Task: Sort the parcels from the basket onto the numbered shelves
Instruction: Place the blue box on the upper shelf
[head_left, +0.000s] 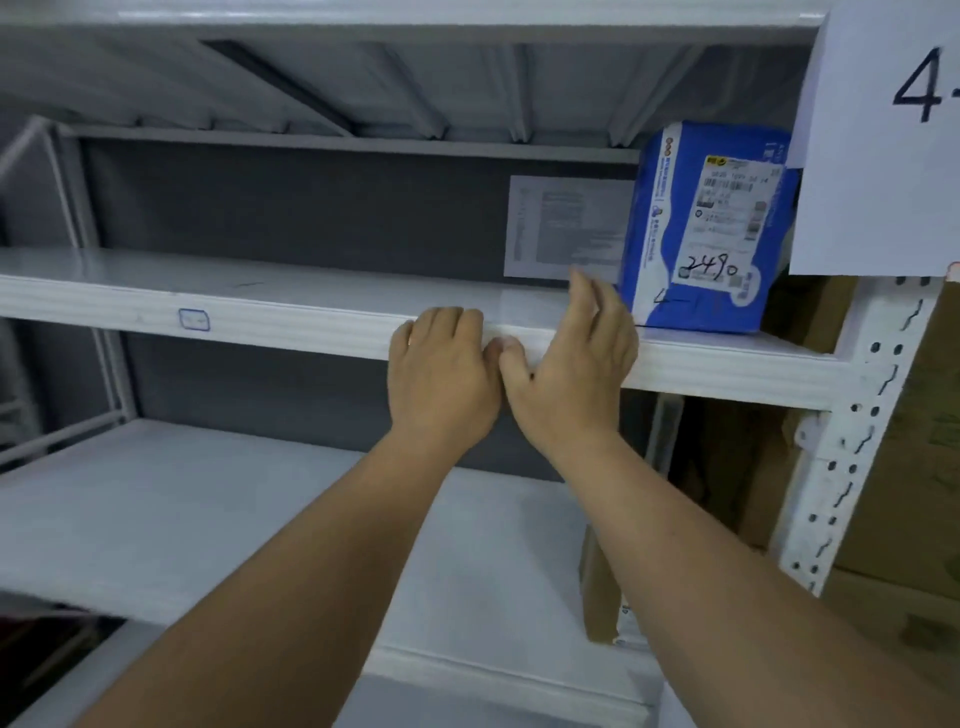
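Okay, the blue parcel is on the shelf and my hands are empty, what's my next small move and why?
Probably draw both hands back toward the basket for another parcel. The blue parcel marked 2490 already stands on the shelf, the right hand is open beside it, and the left hand rests on the shelf edge, holding nothing.

I see a white metal shelf (260, 306) crossing mid-frame, a blue parcel (701, 228) marked 2490 standing on its right end, and a lower shelf (208, 519) bearing a cardboard piece (597, 597).
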